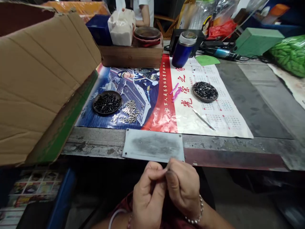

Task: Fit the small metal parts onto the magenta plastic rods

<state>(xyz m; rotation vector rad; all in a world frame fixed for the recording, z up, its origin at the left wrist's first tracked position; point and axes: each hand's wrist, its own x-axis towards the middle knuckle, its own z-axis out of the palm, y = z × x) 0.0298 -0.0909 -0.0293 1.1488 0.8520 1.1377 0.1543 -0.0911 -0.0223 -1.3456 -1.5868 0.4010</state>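
My left hand (151,190) and my right hand (182,187) meet just in front of the table edge, their fingertips pinched together. Whatever lies between the fingers is too small or hidden to make out. Beyond them a pale metal plate (152,143) with a grey smudge is fixed at the table's edge. On the poster, a dark dish (107,103) of small black pieces stands at the left, beside a scatter of small silvery rings or beads (130,111). A second dish (205,91) of black pieces stands at the right, and a slim pointed metal tool (203,119) lies near it.
A large cardboard box (47,73) takes up the left side. Behind the calendar poster (152,121) stand a wooden box (131,57) and a blue jar (183,51). Pink strips (176,93) lie mid-poster. A green box (258,41) and a bag of green pieces (289,55) are far right.
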